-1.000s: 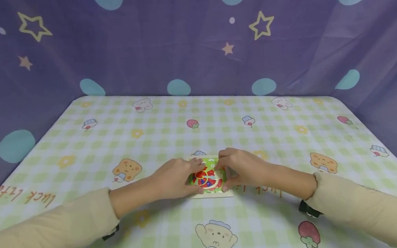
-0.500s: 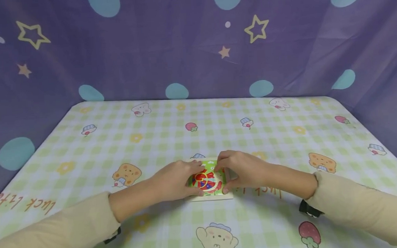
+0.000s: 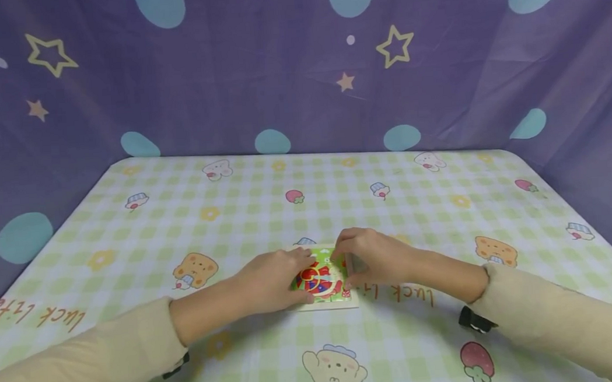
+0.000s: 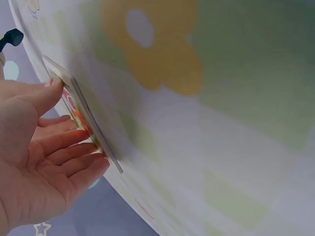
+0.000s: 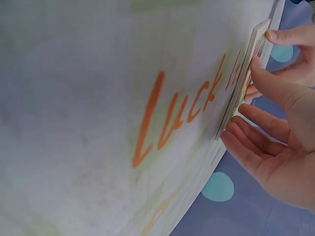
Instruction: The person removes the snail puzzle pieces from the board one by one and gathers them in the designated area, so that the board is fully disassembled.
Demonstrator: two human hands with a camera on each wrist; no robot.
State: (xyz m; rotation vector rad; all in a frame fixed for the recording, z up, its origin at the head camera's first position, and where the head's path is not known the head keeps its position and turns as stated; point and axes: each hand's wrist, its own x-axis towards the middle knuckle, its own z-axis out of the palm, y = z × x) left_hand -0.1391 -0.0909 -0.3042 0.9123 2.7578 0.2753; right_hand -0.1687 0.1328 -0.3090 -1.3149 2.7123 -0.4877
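A small jigsaw puzzle [image 3: 319,283] with a red, blue and green picture lies in a pale tray [image 3: 328,307] on the table. My left hand [image 3: 272,282] lies along its left side, thumb near the front edge and fingertips on the picture. From the right, my right hand [image 3: 375,258] touches the puzzle with loosely bent fingers, its thumb at the right side. In the left wrist view, left fingers [image 4: 74,169] reach over the board's face. The right wrist view shows the right thumb [image 5: 270,81] on the board, with part of the picture hidden behind the hands.
The table is covered with a green-and-white checked cloth [image 3: 235,230] printed with bears, cupcakes, strawberries and lettering. Behind and beside it hangs a purple curtain [image 3: 199,80] with stars and blue spots. Dark wrist devices [image 3: 476,319] sit under the cream sleeves.
My right thumb has slid up from the puzzle's lower right corner, uncovering a small red print there. The left hand stays nearly still. The head view has tilted slightly.
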